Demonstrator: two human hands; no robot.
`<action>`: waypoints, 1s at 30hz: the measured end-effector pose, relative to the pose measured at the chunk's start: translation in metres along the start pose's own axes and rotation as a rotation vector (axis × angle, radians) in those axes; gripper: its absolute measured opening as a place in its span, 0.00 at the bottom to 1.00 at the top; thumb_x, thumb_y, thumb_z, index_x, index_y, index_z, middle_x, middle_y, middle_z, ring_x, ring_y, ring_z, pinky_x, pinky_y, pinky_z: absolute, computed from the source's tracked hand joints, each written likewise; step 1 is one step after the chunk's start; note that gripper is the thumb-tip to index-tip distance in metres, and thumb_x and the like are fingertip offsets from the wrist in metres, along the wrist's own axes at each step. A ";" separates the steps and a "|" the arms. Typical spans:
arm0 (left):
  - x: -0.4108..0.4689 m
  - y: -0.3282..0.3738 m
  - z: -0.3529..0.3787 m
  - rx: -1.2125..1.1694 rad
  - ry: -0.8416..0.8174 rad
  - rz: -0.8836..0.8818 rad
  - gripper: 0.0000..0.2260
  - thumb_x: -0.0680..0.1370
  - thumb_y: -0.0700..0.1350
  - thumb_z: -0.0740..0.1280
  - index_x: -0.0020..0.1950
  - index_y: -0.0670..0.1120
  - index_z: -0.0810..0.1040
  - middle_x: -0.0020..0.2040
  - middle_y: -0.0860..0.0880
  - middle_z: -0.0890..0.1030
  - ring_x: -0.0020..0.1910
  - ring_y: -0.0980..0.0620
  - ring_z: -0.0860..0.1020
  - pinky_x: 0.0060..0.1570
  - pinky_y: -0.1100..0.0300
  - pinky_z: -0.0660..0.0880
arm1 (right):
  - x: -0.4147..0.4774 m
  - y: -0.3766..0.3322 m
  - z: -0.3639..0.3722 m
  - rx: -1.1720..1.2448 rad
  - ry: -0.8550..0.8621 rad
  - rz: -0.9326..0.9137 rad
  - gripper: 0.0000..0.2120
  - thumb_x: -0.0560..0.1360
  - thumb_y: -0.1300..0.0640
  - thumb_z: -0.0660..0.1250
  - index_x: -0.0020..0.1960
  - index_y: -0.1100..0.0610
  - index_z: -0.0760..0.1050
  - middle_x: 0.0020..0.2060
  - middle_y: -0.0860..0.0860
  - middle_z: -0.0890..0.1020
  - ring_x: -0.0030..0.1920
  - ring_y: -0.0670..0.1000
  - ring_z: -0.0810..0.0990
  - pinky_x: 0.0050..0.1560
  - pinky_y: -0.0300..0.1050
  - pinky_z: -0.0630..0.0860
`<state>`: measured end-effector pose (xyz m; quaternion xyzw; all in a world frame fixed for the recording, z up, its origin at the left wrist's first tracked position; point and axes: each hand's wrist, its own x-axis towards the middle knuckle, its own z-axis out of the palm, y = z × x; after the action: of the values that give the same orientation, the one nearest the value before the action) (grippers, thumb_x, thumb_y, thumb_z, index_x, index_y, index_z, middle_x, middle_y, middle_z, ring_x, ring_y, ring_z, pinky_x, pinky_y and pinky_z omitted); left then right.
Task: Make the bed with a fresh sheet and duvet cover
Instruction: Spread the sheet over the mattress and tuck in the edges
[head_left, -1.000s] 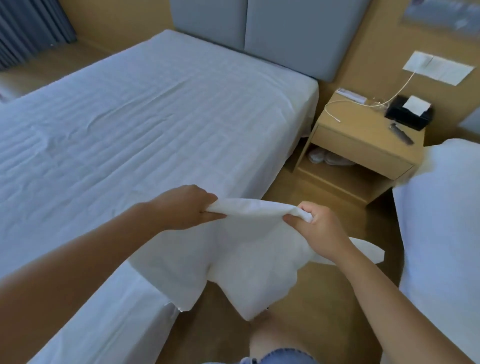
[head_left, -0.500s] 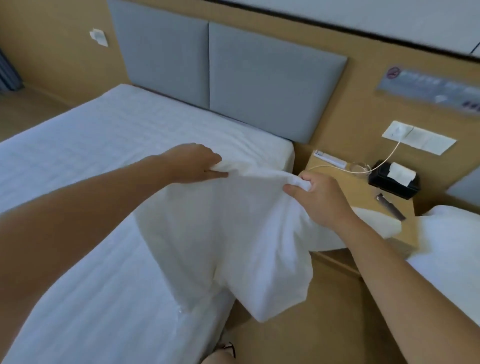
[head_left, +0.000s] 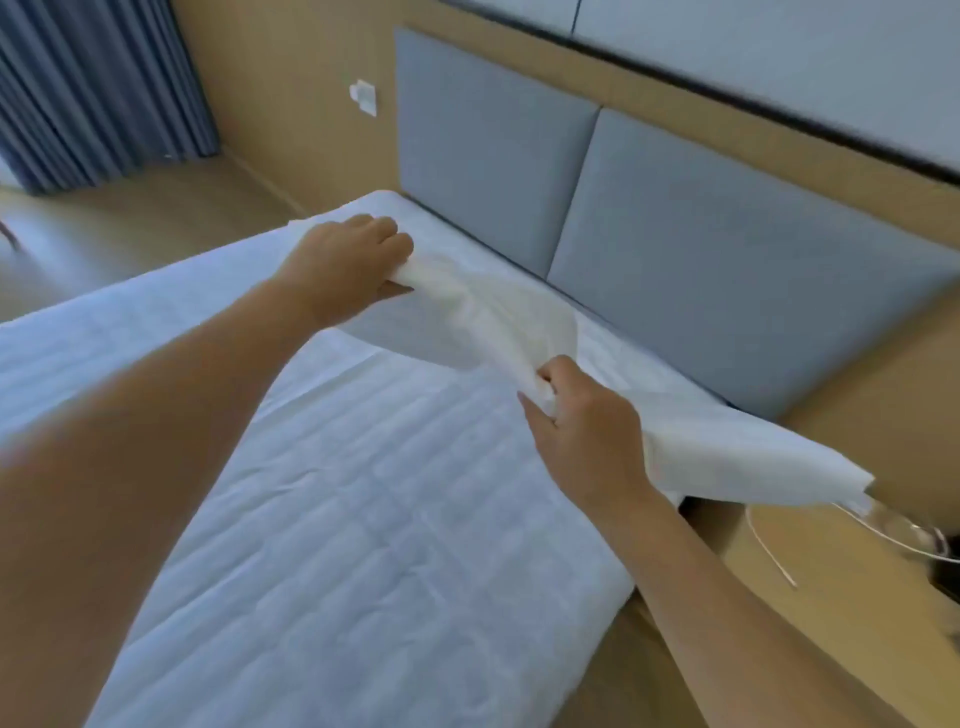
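A white cloth (head_left: 524, 322), probably a pillowcase or a folded sheet, is stretched low over the head end of the bed (head_left: 363, 493). My left hand (head_left: 348, 260) grips one end near the bed's far corner. My right hand (head_left: 582, 426) grips it nearer the bedside edge, and a loose flap (head_left: 753, 457) of the cloth hangs past the mattress over the nightstand. The mattress has a white quilted cover.
A grey padded headboard (head_left: 649, 218) runs along the wooden wall behind the bed. A wooden nightstand (head_left: 831, 597) with a white cable (head_left: 769, 551) stands to the right. Blue curtains (head_left: 93, 88) hang at the far left above the wooden floor.
Both hands have carried the cloth up from beside the bed and out over its head end. The view has swung left toward the headboard.
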<state>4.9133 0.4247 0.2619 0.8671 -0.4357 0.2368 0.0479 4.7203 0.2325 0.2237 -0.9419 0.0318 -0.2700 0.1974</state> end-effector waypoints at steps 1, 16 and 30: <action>-0.032 -0.011 0.023 0.002 -0.018 -0.104 0.11 0.70 0.44 0.72 0.41 0.37 0.74 0.37 0.37 0.74 0.33 0.36 0.77 0.28 0.50 0.71 | -0.009 -0.006 0.035 0.055 -0.157 0.042 0.08 0.75 0.56 0.67 0.49 0.59 0.73 0.37 0.54 0.80 0.34 0.58 0.77 0.32 0.43 0.66; -0.246 0.226 0.291 -1.218 -0.318 -2.131 0.23 0.76 0.51 0.69 0.65 0.41 0.67 0.56 0.46 0.74 0.62 0.46 0.73 0.56 0.58 0.69 | -0.145 0.141 0.295 -0.019 -1.065 0.397 0.17 0.76 0.56 0.63 0.63 0.60 0.71 0.62 0.57 0.71 0.63 0.58 0.68 0.62 0.47 0.65; -0.223 0.233 0.245 -1.418 0.203 -2.200 0.07 0.69 0.38 0.74 0.46 0.43 0.82 0.43 0.45 0.85 0.42 0.48 0.84 0.41 0.55 0.81 | -0.144 0.125 0.256 0.044 -1.222 0.035 0.36 0.72 0.31 0.42 0.74 0.47 0.59 0.74 0.50 0.57 0.74 0.51 0.51 0.72 0.58 0.44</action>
<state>4.7098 0.3737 -0.0843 0.5317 0.4711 -0.1409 0.6896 4.7366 0.2319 -0.0949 -0.9214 -0.0772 0.3218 0.2039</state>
